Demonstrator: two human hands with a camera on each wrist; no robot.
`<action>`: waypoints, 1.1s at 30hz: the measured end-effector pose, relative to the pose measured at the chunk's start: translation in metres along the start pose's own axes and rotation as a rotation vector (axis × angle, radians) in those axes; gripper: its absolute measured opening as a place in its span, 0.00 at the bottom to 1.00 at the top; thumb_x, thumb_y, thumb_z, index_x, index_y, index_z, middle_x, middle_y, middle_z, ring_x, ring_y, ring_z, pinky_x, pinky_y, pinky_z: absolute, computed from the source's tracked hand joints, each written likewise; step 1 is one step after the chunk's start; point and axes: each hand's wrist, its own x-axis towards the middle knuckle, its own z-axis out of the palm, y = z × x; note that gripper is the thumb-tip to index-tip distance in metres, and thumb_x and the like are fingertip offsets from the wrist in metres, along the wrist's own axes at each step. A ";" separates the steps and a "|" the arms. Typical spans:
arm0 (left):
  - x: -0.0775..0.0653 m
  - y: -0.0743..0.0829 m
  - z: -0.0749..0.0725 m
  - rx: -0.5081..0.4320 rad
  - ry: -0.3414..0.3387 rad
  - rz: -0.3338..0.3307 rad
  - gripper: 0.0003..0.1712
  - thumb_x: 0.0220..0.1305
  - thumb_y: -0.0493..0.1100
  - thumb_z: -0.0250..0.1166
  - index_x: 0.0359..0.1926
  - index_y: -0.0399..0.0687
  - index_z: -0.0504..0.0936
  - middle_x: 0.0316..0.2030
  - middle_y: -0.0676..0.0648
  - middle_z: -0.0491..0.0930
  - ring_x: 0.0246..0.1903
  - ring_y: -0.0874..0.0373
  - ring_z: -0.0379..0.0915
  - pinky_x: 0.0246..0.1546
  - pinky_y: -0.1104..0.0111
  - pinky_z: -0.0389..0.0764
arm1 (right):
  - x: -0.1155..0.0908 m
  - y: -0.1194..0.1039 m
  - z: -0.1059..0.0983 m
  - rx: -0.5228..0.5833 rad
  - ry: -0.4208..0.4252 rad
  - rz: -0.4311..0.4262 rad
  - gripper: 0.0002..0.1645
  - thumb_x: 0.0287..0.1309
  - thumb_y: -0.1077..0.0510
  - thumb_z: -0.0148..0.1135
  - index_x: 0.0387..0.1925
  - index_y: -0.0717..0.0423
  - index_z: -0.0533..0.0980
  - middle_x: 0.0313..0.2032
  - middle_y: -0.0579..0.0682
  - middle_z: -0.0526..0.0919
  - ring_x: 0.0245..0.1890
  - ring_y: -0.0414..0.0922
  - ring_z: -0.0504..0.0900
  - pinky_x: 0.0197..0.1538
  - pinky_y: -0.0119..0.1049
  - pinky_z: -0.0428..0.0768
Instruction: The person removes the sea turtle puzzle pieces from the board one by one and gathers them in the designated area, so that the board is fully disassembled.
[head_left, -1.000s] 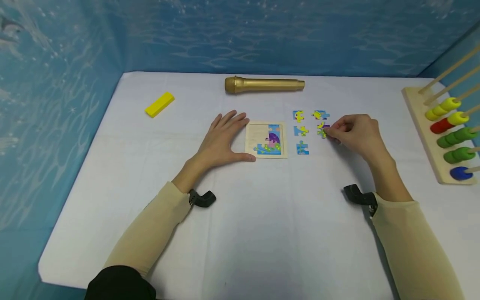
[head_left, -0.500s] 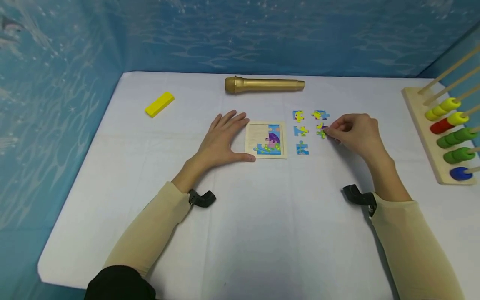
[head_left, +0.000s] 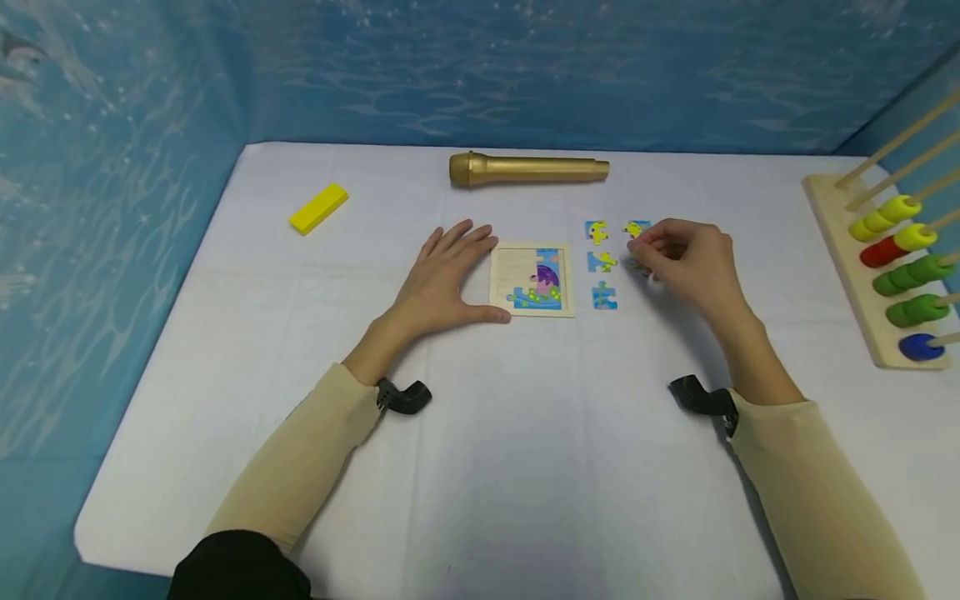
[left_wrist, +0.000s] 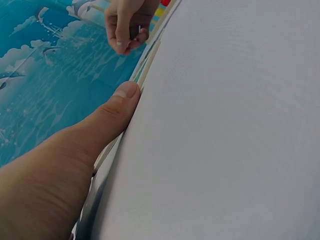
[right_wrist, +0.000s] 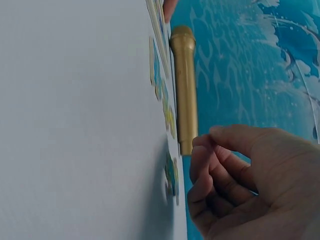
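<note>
My left hand [head_left: 444, 287] lies spread at the left side of a small wooden puzzle tray [head_left: 568, 279]. Its index finger is at the upper left corner, and its thumb touches the lower edge. A purple and blue picture fills part of the tray. Loose jigsaw pieces [head_left: 602, 262] lie on the cloth to the right. Over the farther column hovers my right hand [head_left: 686, 262], thumb and index tips together, the other fingers curled. No piece shows between these fingertips in the right wrist view. The hand partly covers a jigsaw piece [right_wrist: 172, 177] lying on the cloth.
A gold toy microphone [head_left: 529, 170] lies behind the tray. The yellow block [head_left: 319, 209] is at the back left. At the right stands a wooden bead rack [head_left: 855, 275] with upright pegs. Blue sea-pattern cloth [head_left: 480, 75] hangs behind the white table.
My right hand has shifted left and slightly up, off the green and purple jigsaw piece it was touching, and now partly hides the right-hand pieces. The left hand and tray have stayed still.
</note>
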 end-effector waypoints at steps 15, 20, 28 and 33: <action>0.001 0.001 0.001 -0.008 0.003 0.000 0.66 0.49 0.80 0.73 0.82 0.54 0.63 0.83 0.53 0.57 0.84 0.53 0.40 0.85 0.51 0.36 | -0.015 -0.040 0.037 0.084 -0.063 -0.160 0.06 0.68 0.58 0.70 0.42 0.57 0.87 0.35 0.53 0.88 0.34 0.42 0.80 0.39 0.21 0.76; 0.001 0.001 0.001 -0.019 0.004 -0.002 0.66 0.49 0.80 0.73 0.82 0.55 0.62 0.83 0.53 0.56 0.84 0.53 0.40 0.85 0.51 0.35 | -0.021 -0.052 0.049 0.126 -0.133 -0.222 0.08 0.66 0.61 0.72 0.45 0.57 0.87 0.32 0.52 0.86 0.32 0.45 0.79 0.37 0.23 0.76; -0.001 0.000 0.000 -0.022 0.013 0.000 0.66 0.50 0.80 0.73 0.82 0.54 0.63 0.83 0.53 0.56 0.84 0.53 0.40 0.85 0.51 0.36 | -0.025 -0.062 0.069 0.154 -0.207 -0.283 0.14 0.62 0.60 0.76 0.49 0.58 0.85 0.34 0.50 0.86 0.32 0.44 0.80 0.35 0.22 0.75; 0.001 0.001 0.001 -0.022 0.016 0.007 0.66 0.49 0.80 0.73 0.82 0.54 0.62 0.83 0.53 0.57 0.84 0.53 0.40 0.85 0.52 0.35 | -0.028 -0.060 0.072 0.129 -0.232 -0.276 0.11 0.61 0.62 0.76 0.46 0.57 0.87 0.36 0.50 0.85 0.32 0.43 0.79 0.34 0.23 0.75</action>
